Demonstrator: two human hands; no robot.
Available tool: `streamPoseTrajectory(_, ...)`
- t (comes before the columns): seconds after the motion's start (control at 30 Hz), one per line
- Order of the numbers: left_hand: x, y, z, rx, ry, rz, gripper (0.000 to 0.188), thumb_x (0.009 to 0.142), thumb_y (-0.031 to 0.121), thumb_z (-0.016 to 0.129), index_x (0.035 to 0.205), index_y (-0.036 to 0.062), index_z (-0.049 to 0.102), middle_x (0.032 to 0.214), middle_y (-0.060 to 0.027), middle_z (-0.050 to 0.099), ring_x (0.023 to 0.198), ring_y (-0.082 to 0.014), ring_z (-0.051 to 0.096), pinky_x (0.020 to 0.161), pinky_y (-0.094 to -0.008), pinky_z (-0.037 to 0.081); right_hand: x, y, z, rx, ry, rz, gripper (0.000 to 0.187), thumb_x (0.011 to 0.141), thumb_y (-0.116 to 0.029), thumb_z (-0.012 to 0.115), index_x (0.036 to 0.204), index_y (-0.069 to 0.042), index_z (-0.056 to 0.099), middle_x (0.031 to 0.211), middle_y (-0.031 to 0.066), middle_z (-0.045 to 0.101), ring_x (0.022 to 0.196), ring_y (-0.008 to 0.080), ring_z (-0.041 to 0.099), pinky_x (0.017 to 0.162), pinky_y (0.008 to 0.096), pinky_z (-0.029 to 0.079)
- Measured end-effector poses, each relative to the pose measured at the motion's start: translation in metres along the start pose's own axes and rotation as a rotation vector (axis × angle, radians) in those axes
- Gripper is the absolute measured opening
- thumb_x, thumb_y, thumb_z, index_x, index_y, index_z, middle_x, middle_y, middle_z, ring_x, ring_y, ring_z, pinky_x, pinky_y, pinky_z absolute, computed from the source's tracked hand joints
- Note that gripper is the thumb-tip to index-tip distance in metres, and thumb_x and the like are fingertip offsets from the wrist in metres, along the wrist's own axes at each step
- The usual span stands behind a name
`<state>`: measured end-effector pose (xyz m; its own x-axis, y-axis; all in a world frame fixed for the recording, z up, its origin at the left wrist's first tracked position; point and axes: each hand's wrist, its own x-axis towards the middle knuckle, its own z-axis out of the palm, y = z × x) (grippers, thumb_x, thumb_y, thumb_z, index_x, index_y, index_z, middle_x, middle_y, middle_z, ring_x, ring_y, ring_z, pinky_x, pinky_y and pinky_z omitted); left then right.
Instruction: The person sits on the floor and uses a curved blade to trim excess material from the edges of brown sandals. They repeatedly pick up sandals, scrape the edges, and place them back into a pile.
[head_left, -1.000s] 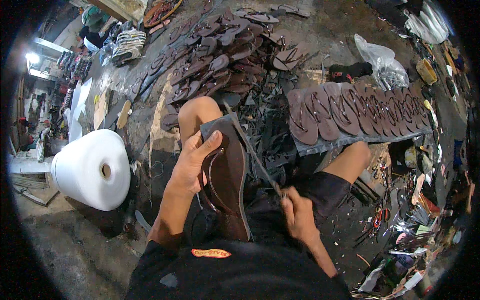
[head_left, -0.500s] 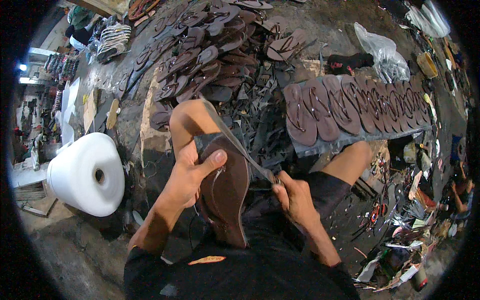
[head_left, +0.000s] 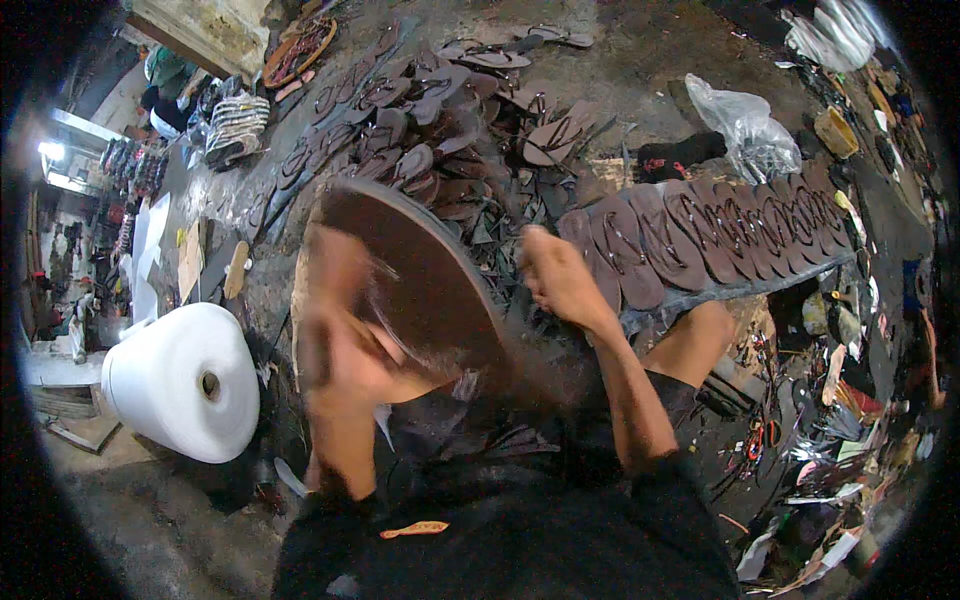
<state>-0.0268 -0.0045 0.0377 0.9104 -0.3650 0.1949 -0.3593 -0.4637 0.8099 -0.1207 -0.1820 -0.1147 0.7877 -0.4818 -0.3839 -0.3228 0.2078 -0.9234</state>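
A brown flip-flop (head_left: 425, 285) is tilted up in front of me, its broad toe end toward the upper left. My left hand (head_left: 345, 345), smeared by motion, grips it by its left side, and the strap is partly hidden by the fingers. To the right of the flip-flop, apart from it, my right hand (head_left: 562, 277) is raised with its fingers curled closed. What those fingers hold, if anything, cannot be made out. Dark offcuts (head_left: 490, 215) lie on the floor beyond the flip-flop.
A neat row of brown flip-flops (head_left: 690, 245) lies on a sheet at the right. A loose heap of flip-flops (head_left: 400, 130) spreads farther away. A white roll (head_left: 165, 385) stands at the left; a clear plastic bag (head_left: 750, 125) lies at the far right, with scraps (head_left: 810, 500) nearer.
The flip-flop has been swung and turned, its toe now toward the upper left. My right hand has moved up and away; the dark strip stretched between it and the flip-flop no longer shows.
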Motion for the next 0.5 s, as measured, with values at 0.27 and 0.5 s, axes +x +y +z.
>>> streamPoseTrajectory(0.27, -0.019, -0.002, 0.021, -1.192, -0.343, -0.512, 0.025, 0.1, 0.018, 0.071, 0.122, 0.0072, 0.068, 0.12, -0.0072, 0.073, 0.111, -0.0241, 0.07, 0.104, -0.0416, 0.057, -0.144, 0.058, -0.023, -0.102, 0.489, -0.504, 0.043, 0.112, -0.041, 0.042, 0.101, -0.004, 0.06, 0.063, -0.001, 0.05, 0.053, 0.0086, 0.047, 0.049, 0.0265, 0.038)
streamPoseTrajectory(0.5, -0.046, -0.018, 0.048, -1.289, -0.379, -0.702, 0.031, 0.097, 0.018, 0.077, 0.124, 0.008, 0.067, 0.124, -0.0063, 0.073, 0.113, -0.0209, 0.07, 0.1, -0.0357, 0.058, -0.245, 0.08, 0.025, -0.232, 0.257, -0.241, 0.021, 0.102, -0.026, 0.061, 0.101, -0.006, 0.057, 0.072, 0.0208, 0.058, 0.062, 0.0429, 0.061, 0.056, 0.0446, 0.046)
